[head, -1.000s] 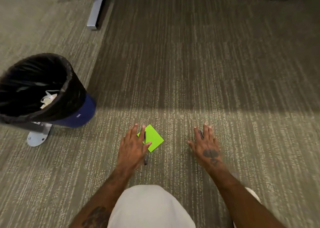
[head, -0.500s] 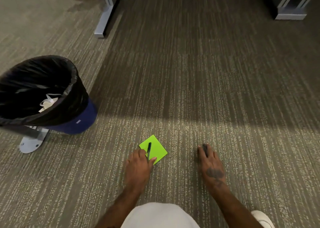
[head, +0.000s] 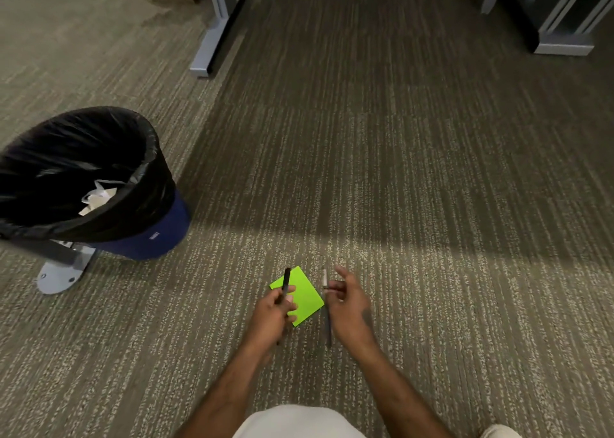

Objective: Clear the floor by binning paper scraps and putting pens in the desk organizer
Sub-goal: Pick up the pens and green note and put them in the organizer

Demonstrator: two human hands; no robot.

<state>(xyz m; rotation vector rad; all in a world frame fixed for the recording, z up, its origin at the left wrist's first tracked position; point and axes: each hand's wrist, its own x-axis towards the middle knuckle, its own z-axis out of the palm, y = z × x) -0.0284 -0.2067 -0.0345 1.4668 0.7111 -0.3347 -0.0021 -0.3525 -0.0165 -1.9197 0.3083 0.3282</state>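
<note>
Pens are in both hands at this point. The left hand [head: 270, 314] has its fingers [head: 288, 289] wrapped round a black pen [head: 285, 283], holding it upright over the carpet [head: 398, 205], with a bright green paper scrap [head: 304, 296] pinched in the same grip, as far as I can tell from here. The right hand [head: 347, 304] pinches a second pen [head: 325, 301] loosely, grey-white at its upper end and dark below, its other fingers spread; how firm that hold is I cannot tell. Off to the person's left stands the bin [head: 109, 185], black liner folded over the rim, with some crumpled white paper already inside. Grey desk legs [head: 216, 29] rise further back; no organizer is in sight.

I'd judge the picking-up step is nearly done and sorting comes next. The scrap wants freeing from the pen hand and dropping into the bin, which is within an easy reach. Both pens then have to be carried up to a tabletop I cannot see, so the person would need to rise and look for the organizer.
</note>
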